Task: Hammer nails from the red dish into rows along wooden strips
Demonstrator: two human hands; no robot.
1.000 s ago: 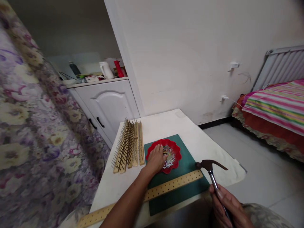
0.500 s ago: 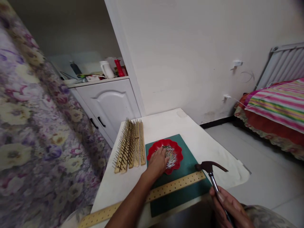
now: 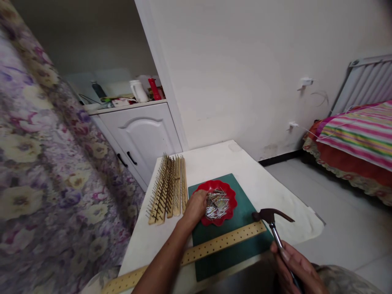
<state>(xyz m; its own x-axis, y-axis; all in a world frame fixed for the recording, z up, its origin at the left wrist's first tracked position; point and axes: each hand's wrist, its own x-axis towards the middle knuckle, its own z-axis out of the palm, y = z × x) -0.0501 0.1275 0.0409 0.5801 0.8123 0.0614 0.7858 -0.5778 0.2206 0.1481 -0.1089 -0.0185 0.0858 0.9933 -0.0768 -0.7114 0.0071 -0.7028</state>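
Observation:
My left hand (image 3: pixel 196 206) is at the left rim of a red scalloped dish (image 3: pixel 231 210), its fingers curled together. Whatever they may hold is hidden. Loose silver nails (image 3: pixel 218 203) lie heaped in the dish. My right hand (image 3: pixel 295 265) grips the handle of a claw hammer (image 3: pixel 274 228), its dark head raised over the right edge of a green mat (image 3: pixel 214 271). A wooden strip with rows of holes (image 3: pixel 226 241) lies slantwise across the mat and table, passing under my left forearm.
Several wooden strips studded with upright nails (image 3: pixel 167 188) stand side by side at the left of the white table (image 3: pixel 211 155). Behind them is a white cabinet (image 3: pixel 143 139). A floral curtain (image 3: pixel 61 196) hangs at left, and a bed (image 3: pixel 358 134) stands at right.
My left hand has drawn back leftward from the nails to the dish's rim, and its fingers have closed up. The right hand and hammer have stayed in place.

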